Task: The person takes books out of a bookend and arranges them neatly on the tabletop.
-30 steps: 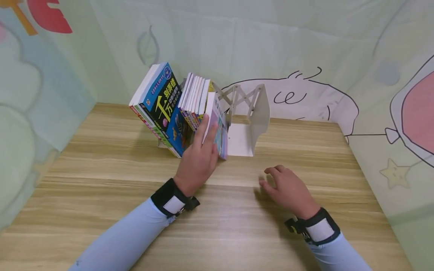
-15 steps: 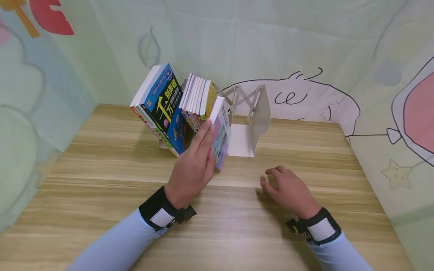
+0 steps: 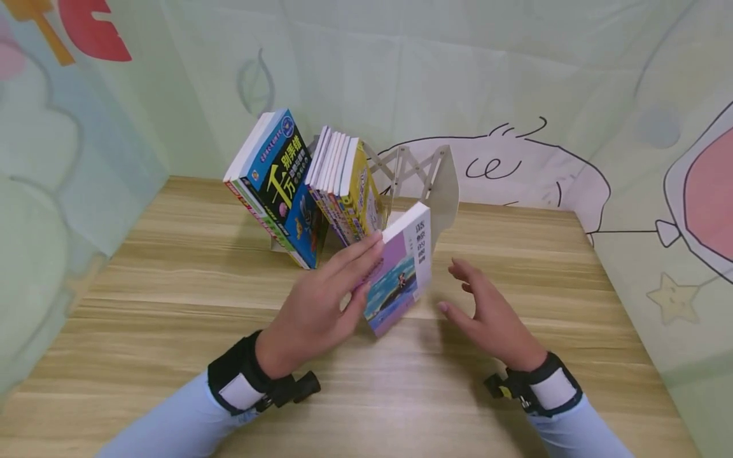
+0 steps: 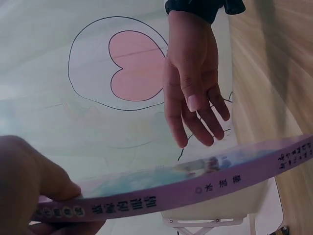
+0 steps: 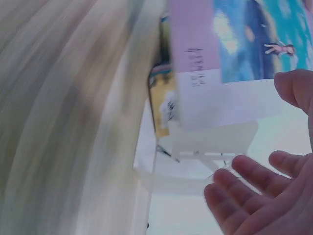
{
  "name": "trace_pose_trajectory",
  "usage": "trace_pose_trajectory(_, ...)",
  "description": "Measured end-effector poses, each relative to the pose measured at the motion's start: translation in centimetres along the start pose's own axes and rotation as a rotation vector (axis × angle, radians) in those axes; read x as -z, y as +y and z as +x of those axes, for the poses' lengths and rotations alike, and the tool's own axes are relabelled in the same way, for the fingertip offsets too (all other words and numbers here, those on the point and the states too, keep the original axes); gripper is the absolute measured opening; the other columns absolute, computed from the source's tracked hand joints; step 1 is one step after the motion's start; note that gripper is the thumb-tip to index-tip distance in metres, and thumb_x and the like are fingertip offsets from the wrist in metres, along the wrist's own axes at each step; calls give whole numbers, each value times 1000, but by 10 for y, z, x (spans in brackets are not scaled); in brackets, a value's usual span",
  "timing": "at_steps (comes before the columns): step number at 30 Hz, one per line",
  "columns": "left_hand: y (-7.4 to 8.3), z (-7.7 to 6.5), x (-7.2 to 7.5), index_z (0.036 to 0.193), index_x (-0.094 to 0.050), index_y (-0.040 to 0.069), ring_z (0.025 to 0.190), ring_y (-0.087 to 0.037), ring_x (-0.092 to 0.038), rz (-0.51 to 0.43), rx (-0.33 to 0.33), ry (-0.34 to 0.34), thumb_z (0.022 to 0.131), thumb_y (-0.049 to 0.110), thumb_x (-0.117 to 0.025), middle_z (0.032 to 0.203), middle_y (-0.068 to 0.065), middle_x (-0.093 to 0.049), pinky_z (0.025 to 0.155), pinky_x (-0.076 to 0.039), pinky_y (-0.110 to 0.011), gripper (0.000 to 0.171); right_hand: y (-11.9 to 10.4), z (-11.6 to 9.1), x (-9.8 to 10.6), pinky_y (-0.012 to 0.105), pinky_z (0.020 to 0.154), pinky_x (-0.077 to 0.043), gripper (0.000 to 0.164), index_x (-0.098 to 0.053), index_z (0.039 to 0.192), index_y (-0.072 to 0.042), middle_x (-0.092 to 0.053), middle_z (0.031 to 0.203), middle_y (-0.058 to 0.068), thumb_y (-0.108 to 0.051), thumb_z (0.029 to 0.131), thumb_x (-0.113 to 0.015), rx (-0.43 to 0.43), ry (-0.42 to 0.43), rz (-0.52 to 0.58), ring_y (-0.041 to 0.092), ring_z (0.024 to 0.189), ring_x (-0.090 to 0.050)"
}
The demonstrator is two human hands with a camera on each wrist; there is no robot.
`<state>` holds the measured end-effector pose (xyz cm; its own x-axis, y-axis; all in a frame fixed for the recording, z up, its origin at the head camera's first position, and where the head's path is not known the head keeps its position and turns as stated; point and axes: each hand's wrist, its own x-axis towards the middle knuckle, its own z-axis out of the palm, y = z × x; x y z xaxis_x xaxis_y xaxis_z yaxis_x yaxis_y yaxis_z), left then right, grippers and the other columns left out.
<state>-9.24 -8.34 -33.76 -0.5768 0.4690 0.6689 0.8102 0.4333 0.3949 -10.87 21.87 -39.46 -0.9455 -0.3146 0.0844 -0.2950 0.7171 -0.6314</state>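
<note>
A purple paperback book (image 3: 401, 273) with a sea picture on its cover stands tilted in front of the book rack. My left hand (image 3: 321, 302) pinches it near the spine, the thumb on one side and fingers on the other, as the left wrist view shows (image 4: 34, 171). To the right of the book, my right hand (image 3: 492, 315) is held with fingers spread and thumb apart, touching nothing. The right wrist view has the book cover (image 5: 200, 98) close to that hand's thumb. Behind stands the white folding book rack (image 3: 443, 191), partly hidden by the book.
Large blue and black books (image 3: 280, 184) lean at the rack's left end. Beside them stand several thin books, with a yellow one (image 3: 363, 191) outermost. The wooden table (image 3: 172, 305) meets printed cloth walls (image 3: 515, 76) at the back and sides.
My left hand has drawn the purple book out of the rack, toward me and to the right, uncovering the yellow book. My right hand's fingers have spread wider.
</note>
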Motion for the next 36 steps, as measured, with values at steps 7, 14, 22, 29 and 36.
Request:
trace_pose_trajectory(7, 2, 0, 1, 147, -48, 2, 132, -23, -55, -183, -8, -139, 88, -6, -68, 153, -12, -47, 98, -53, -27, 63, -6, -1, 5, 50, 108, -46, 74, -25, 157, -20, -55, 144, 8, -19, 97, -68, 99, -35, 320, 26, 131, -54)
trace_pose_trajectory(14, 3, 0, -1, 148, -47, 5, 134, -21, -54, -270, -2, -195, 90, -4, -67, 155, -10, -45, 100, -50, -25, 62, -7, -8, 1, 32, 83, -59, 39, -58, 134, -13, -71, 114, 1, -11, 96, -67, 155, -20, 349, 15, 97, -70)
trace_pose_trajectory(22, 2, 1, -3, 148, -47, 5, 132, -21, -55, -202, -45, -171, 90, -4, -67, 155, -11, -45, 97, -52, -22, 62, -6, -11, -1, 27, 72, -60, 36, -69, 117, -3, -76, 102, 8, 9, 83, -72, 275, 197, 303, 7, 83, -70)
trace_pose_trajectory(29, -3, 0, -7, 149, -46, 5, 133, -20, -54, -139, -23, -176, 92, 1, -67, 156, -9, -44, 91, -54, -21, 61, -1, -14, 1, 27, 67, -59, 35, -70, 118, 0, -76, 103, 13, 9, 85, -70, 243, 186, 342, 7, 82, -70)
trace_pose_trajectory(36, -12, 0, -9, 149, -45, 7, 132, -26, -55, -75, 48, -158, 94, 11, -67, 155, -12, -42, 90, -58, -34, 59, 13, -17, 15, 23, 71, -59, 32, -69, 122, 0, -75, 105, 17, 2, 91, -67, 120, 229, 311, 8, 83, -71)
